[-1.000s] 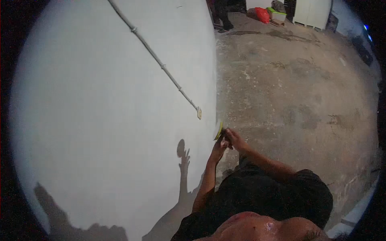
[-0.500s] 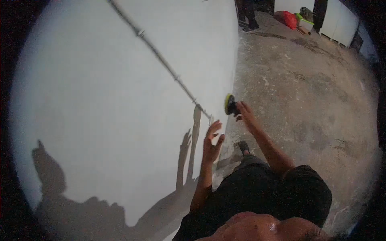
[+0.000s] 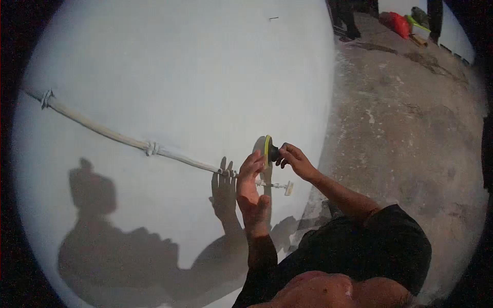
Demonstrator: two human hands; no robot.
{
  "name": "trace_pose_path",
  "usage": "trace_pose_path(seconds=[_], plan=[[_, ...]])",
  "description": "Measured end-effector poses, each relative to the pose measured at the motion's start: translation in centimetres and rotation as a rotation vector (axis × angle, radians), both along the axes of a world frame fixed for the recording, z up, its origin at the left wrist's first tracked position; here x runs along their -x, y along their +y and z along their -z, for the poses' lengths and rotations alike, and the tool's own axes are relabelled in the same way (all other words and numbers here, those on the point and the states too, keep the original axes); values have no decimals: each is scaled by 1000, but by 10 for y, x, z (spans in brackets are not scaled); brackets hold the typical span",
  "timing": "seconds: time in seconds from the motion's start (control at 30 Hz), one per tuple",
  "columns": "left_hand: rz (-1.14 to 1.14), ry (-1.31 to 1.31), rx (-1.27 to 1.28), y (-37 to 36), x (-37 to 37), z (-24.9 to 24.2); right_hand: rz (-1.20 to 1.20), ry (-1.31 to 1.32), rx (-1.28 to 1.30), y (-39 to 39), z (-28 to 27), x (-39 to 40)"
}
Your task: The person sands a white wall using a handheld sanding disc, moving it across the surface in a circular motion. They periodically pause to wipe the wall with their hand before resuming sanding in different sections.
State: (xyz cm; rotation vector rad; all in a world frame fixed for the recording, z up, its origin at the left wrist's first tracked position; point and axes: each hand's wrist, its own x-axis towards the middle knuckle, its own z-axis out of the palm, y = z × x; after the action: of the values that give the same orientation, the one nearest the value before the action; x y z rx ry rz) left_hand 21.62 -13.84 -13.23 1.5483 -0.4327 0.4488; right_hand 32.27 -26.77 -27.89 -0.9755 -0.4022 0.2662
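Note:
My right hand [image 3: 297,161] is closed with its fingers around the black knob of a round pad with a yellow edge [image 3: 267,151], which looks like a hand sanding disc. The disc stands on edge, its flat face turned toward the white wall [image 3: 169,66]. Just left of it, my left hand [image 3: 250,187] is raised and open, fingers stretched upward close to the disc's edge. Behind the left hand, a whitish pipe or cable [image 3: 108,132] held by clips runs along the wall. It ends near a small pale fitting [image 3: 289,188].
A worn concrete floor [image 3: 400,138] stretches along the right of the wall. At the far end lie a red bag [image 3: 396,24] and a white box with a green rim [image 3: 420,30]. Near them show a person's dark-clad legs [image 3: 349,23]. My shadow falls on the wall.
My view has swung toward the wall. The right hand has brought the disc up and left, beside my left hand. My left hand has shifted left, its fingers straighter now.

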Motion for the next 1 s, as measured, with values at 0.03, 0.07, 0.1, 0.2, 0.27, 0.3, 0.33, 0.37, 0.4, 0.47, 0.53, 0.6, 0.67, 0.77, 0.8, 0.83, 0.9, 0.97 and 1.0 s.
trace_pose_path(seconds=[0.03,0.07,0.1,0.2,0.27,0.3,0.33,0.37,0.4,0.47,0.53,0.6,0.67,0.77,0.8,0.83,0.9,0.97,1.0], plan=[[-130,-124,-156,-11,6,-7,-12,-8,-10,-4,-3,4],[-252,-250,-303,-19,11,-9,13,-89,33,-4,-3,9],[-250,-261,-299,-22,11,-7,43,-170,80,-3,-3,11],[-492,-583,-613,3,-20,28,120,-222,130,33,31,-7],[-541,-634,-633,2,-37,26,209,-305,242,40,33,-14],[-584,-678,-648,-1,-41,24,268,-344,304,36,29,-13],[-586,-692,-645,-5,-40,17,330,-385,366,32,23,-12],[-618,-681,-725,-9,-38,10,341,-403,369,29,15,-13],[-646,-665,-803,-11,-38,3,396,-404,353,30,6,-12],[-675,-708,-841,-4,-41,-4,473,-441,444,27,-16,-23],[-750,-734,-761,-6,-50,5,622,-481,427,27,-39,-65],[-791,-759,-690,-8,-56,3,690,-474,493,11,-76,-115],[-859,-681,-662,-14,-49,3,802,-541,401,-11,-120,-174],[-883,-715,-771,-8,-46,4,988,-505,286,-59,-192,-284],[-872,-699,-771,4,-57,14,971,-334,352,-59,-209,-298],[-877,-759,-776,0,-59,11,990,-304,385,-58,-218,-304],[-844,-848,-786,3,-63,5,1036,-668,362,-34,-207,-284],[-855,-848,-733,5,-68,19,949,-734,334,-36,-223,-248],[-875,-884,-755,5,-72,15,1074,-649,396,-43,-223,-287]])
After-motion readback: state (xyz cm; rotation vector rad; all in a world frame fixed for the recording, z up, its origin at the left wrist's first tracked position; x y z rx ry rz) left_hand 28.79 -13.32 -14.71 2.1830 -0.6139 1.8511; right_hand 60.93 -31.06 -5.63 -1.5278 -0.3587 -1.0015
